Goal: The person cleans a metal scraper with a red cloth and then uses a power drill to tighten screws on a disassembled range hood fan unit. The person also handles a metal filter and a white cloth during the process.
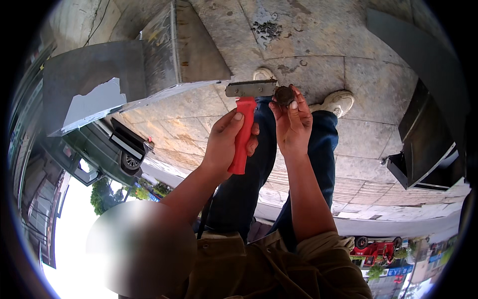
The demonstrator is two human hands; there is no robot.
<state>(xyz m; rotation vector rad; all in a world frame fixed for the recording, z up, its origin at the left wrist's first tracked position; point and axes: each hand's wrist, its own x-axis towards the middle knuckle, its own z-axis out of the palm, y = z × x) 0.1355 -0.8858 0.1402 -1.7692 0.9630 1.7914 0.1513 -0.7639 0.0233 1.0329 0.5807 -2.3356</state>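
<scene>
In my left hand [231, 130] is a scraper with a red handle [243, 142], my fingers wrapped round it. Its wide, dark metal blade [246, 88], fixed by small screws, points away from me. The fingertips of my right hand [294, 122] pinch a small, dark, round piece [284, 94] just right of the blade's end; whether the two touch I cannot tell. My legs and pale shoes [336, 103] are below my hands.
A grey metal structure [99, 65] with bent edges stands upper left. Small dark bits [267, 31] lie heaped on the stained paving [318, 40]. Dark metal panels [418, 134] stand at the right. Parked vehicles [89, 149] show toward the rim.
</scene>
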